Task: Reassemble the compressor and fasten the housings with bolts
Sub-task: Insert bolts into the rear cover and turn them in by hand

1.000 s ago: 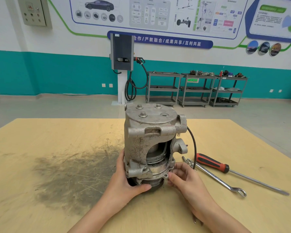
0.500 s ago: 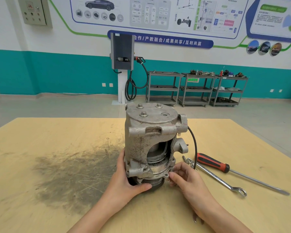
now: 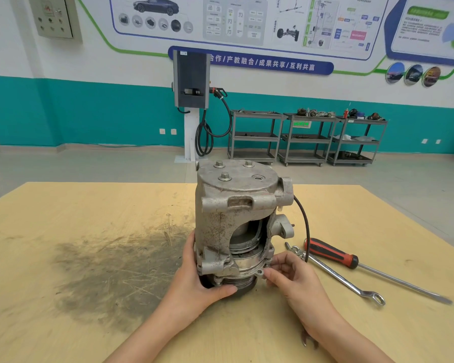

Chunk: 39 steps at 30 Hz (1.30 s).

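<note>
**Compressor upright on bench, both hands at its base**

Compressor [image 3: 236, 224] stands on end near the middle of the table [image 3: 63, 205], pulley end down. Grey cast housing, stained and pitted. Top plate carries three bolts [image 3: 224, 176] standing proud, with one open port beside them. Front of the housing is cut away; inner rings show through the opening. A black wire [image 3: 306, 226] loops from the upper right of the body down toward the table.

Left hand [image 3: 197, 281] wraps the lower left of the compressor, palm against the housing, thumb lying across the front of the pulley at the bottom. Gripping firmly.

Right hand [image 3: 291, 279] sits at the lower right, fingertips curled and pinched at a small flange ear on the base. Cannot tell whether anything is held between the fingers.

Right of the compressor, flat on the table: a wrench [image 3: 341, 279] just beside the right hand, and a screwdriver [image 3: 333, 254] with a red-and-black handle beyond it, shaft pointing right. The two lie roughly parallel.

Dark scuffed stain [image 3: 110, 271] on the table to the left of the compressor.
</note>
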Motion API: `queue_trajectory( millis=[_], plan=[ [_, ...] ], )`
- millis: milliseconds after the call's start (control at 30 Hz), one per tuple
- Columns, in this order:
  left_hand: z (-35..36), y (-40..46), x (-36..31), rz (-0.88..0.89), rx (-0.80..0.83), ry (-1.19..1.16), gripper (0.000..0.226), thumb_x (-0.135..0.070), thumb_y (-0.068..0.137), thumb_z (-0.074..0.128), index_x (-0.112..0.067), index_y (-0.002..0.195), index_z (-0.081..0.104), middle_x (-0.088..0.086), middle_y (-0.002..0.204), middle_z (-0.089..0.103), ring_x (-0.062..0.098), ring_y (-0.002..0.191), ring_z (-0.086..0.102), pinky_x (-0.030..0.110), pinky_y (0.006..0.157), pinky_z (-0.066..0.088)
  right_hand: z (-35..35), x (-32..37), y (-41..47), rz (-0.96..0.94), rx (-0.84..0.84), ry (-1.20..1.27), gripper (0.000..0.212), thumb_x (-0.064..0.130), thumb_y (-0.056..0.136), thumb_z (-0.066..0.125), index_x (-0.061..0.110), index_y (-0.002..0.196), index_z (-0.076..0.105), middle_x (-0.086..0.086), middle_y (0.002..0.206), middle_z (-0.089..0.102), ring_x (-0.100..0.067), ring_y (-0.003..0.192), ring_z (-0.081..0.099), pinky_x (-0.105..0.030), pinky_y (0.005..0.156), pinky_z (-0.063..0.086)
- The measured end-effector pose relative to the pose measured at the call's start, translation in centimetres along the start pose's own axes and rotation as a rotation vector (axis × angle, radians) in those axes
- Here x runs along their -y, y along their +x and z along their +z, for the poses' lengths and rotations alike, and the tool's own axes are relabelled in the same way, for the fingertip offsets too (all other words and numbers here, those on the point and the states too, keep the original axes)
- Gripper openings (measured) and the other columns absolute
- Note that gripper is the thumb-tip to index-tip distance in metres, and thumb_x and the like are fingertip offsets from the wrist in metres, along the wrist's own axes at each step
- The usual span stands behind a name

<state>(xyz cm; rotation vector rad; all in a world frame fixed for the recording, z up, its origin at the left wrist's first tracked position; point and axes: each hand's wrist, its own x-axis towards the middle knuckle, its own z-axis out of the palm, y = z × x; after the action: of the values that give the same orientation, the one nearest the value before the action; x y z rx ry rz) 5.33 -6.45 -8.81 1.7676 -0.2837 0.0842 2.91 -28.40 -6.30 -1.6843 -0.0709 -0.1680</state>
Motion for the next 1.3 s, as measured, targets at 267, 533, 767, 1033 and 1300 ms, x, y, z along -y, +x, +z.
queue_trajectory(
  millis=[267, 533, 767, 1033, 1300],
  plan=[
    [0.0, -0.1, -0.3, -0.011, -0.008, 0.025, 0.131, -0.07, 0.036, 0.085, -0.062, 0.135, 0.001, -0.057, 0.117, 0.044, -0.034, 0.111, 0.038, -0.009, 0.081, 0.03, -0.3, 0.4, -0.1, 0.022, 0.081, 0.022, 0.017, -0.002, 0.087, 0.067, 0.008, 0.1, 0.062, 0.0, 0.073, 0.069, -0.011, 0.07, 0.064, -0.027, 0.074, 0.052],
    [-0.1, -0.1, -0.1, -0.002, 0.002, 0.008, 0.141, -0.072, 0.035, 0.086, -0.052, 0.146, 0.002, -0.049, 0.123, 0.049, -0.029, 0.115, 0.041, -0.007, 0.084, 0.032, -0.2, 0.6, -0.1, 0.028, 0.025, -0.016, 0.016, 0.002, 0.083, 0.073, 0.008, 0.094, 0.064, -0.001, 0.072, 0.07, -0.012, 0.069, 0.064, -0.027, 0.071, 0.051],
    [-0.2, -0.1, -0.1, -0.005, 0.002, 0.003, 0.147, -0.074, 0.034, 0.086, -0.046, 0.152, 0.002, -0.044, 0.128, 0.049, -0.027, 0.117, 0.041, -0.005, 0.086, 0.032, -0.2, 0.6, -0.2, 0.001, 0.047, -0.064, 0.01, 0.002, 0.09, 0.065, 0.011, 0.091, 0.065, -0.002, 0.074, 0.071, -0.011, 0.07, 0.065, -0.027, 0.071, 0.051],
    [-0.1, -0.1, -0.1, 0.02, 0.002, 0.008, 0.141, -0.067, 0.039, 0.087, -0.045, 0.151, 0.003, -0.053, 0.121, 0.046, -0.031, 0.113, 0.041, -0.009, 0.082, 0.031, -0.2, 1.2, -0.3, -0.01, 0.046, -0.134, 0.013, 0.006, 0.086, 0.07, 0.01, 0.096, 0.063, -0.007, 0.077, 0.07, -0.017, 0.072, 0.063, -0.038, 0.077, 0.051],
    [-0.1, -0.1, -0.1, 0.006, 0.002, -0.005, 0.143, -0.066, 0.038, 0.088, -0.045, 0.151, 0.003, -0.049, 0.122, 0.048, -0.028, 0.115, 0.041, -0.006, 0.084, 0.033, -0.2, 1.1, -0.3, -0.046, 0.023, -0.217, 0.009, 0.005, 0.089, 0.067, 0.014, 0.088, 0.064, -0.004, 0.076, 0.069, -0.014, 0.071, 0.064, -0.028, 0.071, 0.053]
  ],
)
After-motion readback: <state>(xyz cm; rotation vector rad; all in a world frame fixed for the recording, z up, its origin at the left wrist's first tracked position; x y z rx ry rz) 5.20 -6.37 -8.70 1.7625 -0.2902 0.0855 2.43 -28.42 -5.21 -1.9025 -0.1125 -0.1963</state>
